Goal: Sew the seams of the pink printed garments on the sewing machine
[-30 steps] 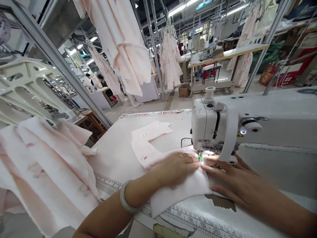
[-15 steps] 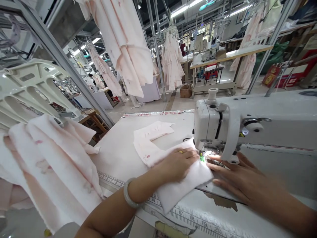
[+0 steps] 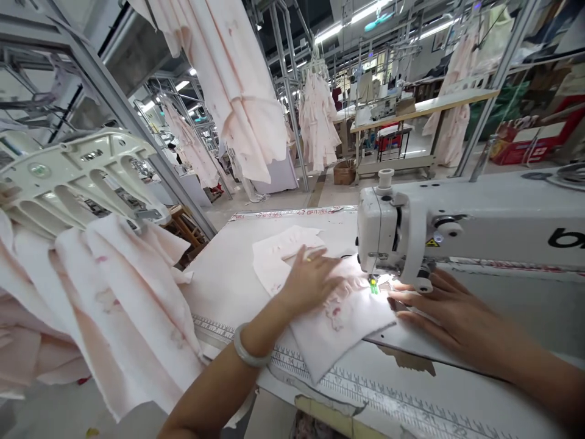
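Observation:
A pale pink, fleecy fabric piece (image 3: 329, 353) with small pink motifs lies under the sewing machine head (image 3: 378, 228), at its green presser foot (image 3: 373, 285). My left hand (image 3: 308, 280) is over the left part of this fabric, fingers spread and holding nothing; whether they touch the cloth I cannot tell. My right hand (image 3: 441, 314) lies flat on the machine bed, right of the presser foot, its stretched fingertips by the fabric's right edge. A second pale piece (image 3: 269, 256) lies on the table beyond my left hand, partly hidden by it.
Along the table's front edge runs a printed ruler (image 3: 356, 390). Pale pink garment pieces (image 3: 137, 305) hang from a white clamp hanger (image 3: 86, 177) on the left. Further cloth (image 3: 247, 116) hangs above the table's far side. Behind stand another worktable (image 3: 425, 107) and a cardboard box (image 3: 344, 172).
My left hand has lifted off the fabric and moved left, its fingers spreading and uncovering pink motifs. My right hand stays beside the presser foot. The view has shifted slightly.

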Tool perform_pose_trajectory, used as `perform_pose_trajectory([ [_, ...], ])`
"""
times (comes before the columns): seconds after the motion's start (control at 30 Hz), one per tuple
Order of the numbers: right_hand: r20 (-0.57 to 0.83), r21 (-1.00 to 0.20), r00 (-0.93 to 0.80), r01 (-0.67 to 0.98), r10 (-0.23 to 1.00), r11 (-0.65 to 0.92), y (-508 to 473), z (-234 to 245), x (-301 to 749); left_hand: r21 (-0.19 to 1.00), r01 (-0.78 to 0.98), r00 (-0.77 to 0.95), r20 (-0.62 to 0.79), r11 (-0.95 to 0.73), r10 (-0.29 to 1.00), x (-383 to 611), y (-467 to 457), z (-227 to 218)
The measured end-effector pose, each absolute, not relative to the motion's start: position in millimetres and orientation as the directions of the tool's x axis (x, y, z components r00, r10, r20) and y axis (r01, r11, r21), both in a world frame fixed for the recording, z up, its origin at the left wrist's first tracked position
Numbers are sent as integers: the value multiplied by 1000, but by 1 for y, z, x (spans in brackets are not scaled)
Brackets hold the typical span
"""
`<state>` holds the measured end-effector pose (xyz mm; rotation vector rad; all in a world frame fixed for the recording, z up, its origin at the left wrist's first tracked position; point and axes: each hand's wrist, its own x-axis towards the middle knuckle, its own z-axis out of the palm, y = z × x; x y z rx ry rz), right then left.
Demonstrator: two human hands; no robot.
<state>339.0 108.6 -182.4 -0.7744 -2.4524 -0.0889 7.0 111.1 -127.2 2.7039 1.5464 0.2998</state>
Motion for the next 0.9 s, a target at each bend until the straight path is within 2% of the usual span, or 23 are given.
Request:
perform_pose_trajectory([
  [0.07, 518, -130, -691, 519, 504, 845, 104, -181, 335, 73, 950, 295, 107, -303, 950, -18, 111, -117],
  [0.13, 523, -193, -691, 473, 499, 859, 93, -175, 328, 30, 988, 149, 54, -151, 987, -43, 101, -112],
  [0.23, 496, -303, -719, 382, 487, 873, 69, -159, 309, -38, 999, -13, 49, 15, 999, -70, 57, -121],
  [0.3, 426, -316, -798, 309, 425, 897, 55, -147, 295, -67, 996, -66, 8, 67, 998, -74, 15, -135],
  [0.37, 358, -313, -858, 262, 369, 913, 49, -138, 285, -51, 999, 8, -123, -14, 992, -65, -26, -149],
  [0.4, 332, -308, -875, 253, 353, 917, 49, -137, 281, 5, 991, 130, -201, -132, 971, -58, -42, -153],
  [0.43, 308, -299, -886, 255, 346, 920, 52, -137, 280, 116, 944, 329, -307, -308, 893, -48, -55, -155],
  [0.5, 309, -263, -882, 279, 355, 923, 61, -144, 281, 283, 827, 561, -392, -485, 729, -28, -64, -150],
  [0.53, 334, -239, -868, 300, 368, 924, 66, -150, 283, 318, 797, 604, -385, -514, 698, -18, -62, -144],
  [0.57, 363, -215, -852, 318, 377, 924, 71, -157, 286, 313, 796, 604, -338, -518, 722, -8, -56, -138],
  [0.63, 424, -161, -823, 342, 378, 926, 80, -170, 294, 298, 778, 610, -149, -552, 779, 8, -36, -125],
  [0.7, 473, -100, -805, 356, 359, 929, 87, -179, 302, 302, 700, 673, 23, -647, 739, 20, -13, -121],
  [0.73, 494, -69, -798, 360, 346, 930, 89, -181, 306, 309, 658, 709, 53, -687, 703, 25, -2, -122],
  [0.83, 551, -12, -765, 392, 334, 920, 93, -181, 316, 341, 634, 747, -36, -694, 664, 33, 24, -134],
  [0.9, 570, -18, -743, 417, 352, 909, 95, -179, 322, 365, 651, 736, -86, -666, 672, 34, 36, -142],
])
